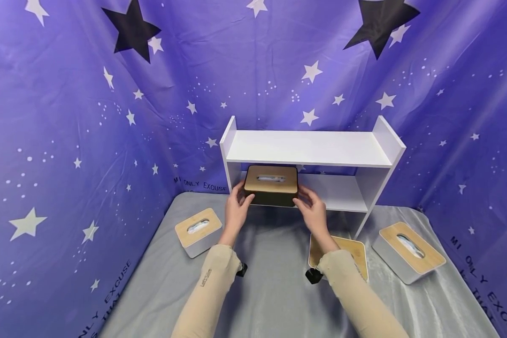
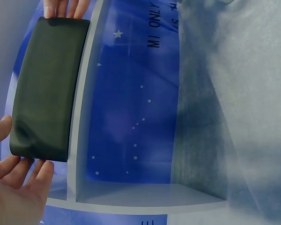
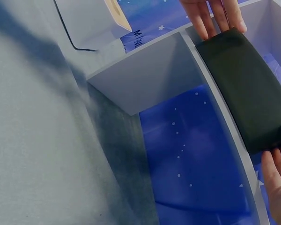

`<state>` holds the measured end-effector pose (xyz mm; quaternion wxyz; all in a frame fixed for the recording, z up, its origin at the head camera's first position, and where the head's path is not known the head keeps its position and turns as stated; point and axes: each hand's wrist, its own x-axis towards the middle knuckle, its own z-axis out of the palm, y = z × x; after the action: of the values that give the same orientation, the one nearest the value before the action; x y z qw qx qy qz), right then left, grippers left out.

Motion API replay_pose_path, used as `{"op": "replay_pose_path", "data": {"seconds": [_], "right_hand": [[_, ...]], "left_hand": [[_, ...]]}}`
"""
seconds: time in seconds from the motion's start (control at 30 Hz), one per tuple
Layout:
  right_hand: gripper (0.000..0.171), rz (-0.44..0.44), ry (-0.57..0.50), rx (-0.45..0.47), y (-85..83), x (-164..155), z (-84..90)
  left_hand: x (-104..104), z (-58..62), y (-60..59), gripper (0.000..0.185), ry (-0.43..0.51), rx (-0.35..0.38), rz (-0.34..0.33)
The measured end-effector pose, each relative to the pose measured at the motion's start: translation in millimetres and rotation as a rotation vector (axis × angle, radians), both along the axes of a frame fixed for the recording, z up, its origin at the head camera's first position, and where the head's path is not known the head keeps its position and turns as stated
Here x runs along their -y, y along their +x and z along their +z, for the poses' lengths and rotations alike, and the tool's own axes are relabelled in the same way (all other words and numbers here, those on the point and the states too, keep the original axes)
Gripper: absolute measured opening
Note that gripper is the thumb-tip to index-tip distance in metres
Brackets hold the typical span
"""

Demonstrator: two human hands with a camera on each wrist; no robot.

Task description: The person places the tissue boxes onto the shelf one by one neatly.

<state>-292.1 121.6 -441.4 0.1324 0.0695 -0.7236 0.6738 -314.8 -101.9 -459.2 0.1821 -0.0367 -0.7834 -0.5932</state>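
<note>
Between my two hands is a dark green tissue box (image 1: pixel 271 198) with a light wooden lid and an oval slot. My left hand (image 1: pixel 235 212) grips its left end, thumb on the front edge. On the opposite end my right hand (image 1: pixel 314 214) holds it the same way. The box stands level at the left part of the lower board of a white shelf (image 1: pixel 332 188), overlapping the board's front edge. In the left wrist view the dark front of the box (image 2: pixel 51 89) shows fingertips at both ends. Its underside is hidden in the head view.
A pale tissue box (image 1: pixel 205 241) with a wooden lid lies left of my left forearm. Another tissue box (image 1: pixel 390 257) stands at the right, and a third (image 1: pixel 348 244) is partly covered by my right arm. Grey cloth (image 1: pixel 266 291) covers the surface; star-patterned purple curtains (image 1: pixel 67 117) surround it.
</note>
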Motion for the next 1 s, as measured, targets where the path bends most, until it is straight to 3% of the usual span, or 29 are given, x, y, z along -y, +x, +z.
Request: {"op": "replay_pose_path", "data": {"seconds": [0.37, 0.47, 0.7, 1.0], "right_hand": [[0.040, -0.033, 0.023, -0.060, 8.8, -1, -10.1], [0.040, -0.015, 0.009, -0.045, 10.5, -2, -12.9], [0.037, -0.030, -0.005, -0.050, 2.9, -6, -40.4], [0.034, -0.011, -0.006, -0.092, 14.1, -14, -50.2]], "left_hand": [[3, -13.4, 17.0, 0.047, 0.094, -0.004, 0.006], [3, -16.6, 21.4, 0.045, 0.101, -0.024, -0.005], [2, -24.8, 30.6, 0.044, 0.091, -0.022, 0.002], [-3, -37.0, 39.2, 0.044, 0.101, 0.000, -0.019]]}}
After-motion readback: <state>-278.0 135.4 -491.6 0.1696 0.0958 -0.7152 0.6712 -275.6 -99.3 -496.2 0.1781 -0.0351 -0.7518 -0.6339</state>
